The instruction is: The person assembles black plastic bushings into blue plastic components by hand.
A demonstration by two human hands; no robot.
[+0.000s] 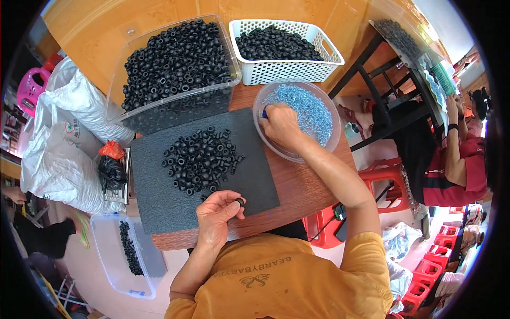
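Note:
My left hand (217, 211) rests at the near edge of a dark foam mat (159, 202) and pinches one small black rubber ring (240, 202) between thumb and fingers. A loose pile of the same black rings (199, 157) lies on the mat just beyond it. My right hand (281, 126) reaches into a clear round bowl (297, 157) of small silvery-blue metal rings (313, 109). Its fingers are closed around a blue-tipped object, most of it hidden by the hand.
A clear plastic bin (119, 103) full of black rings and a white basket (289, 70) with more stand at the back of the wooden table (303, 191). White sacks (64, 154) lie left, a clear box (114, 260) sits on the floor, and a seated person (457, 170) is at right.

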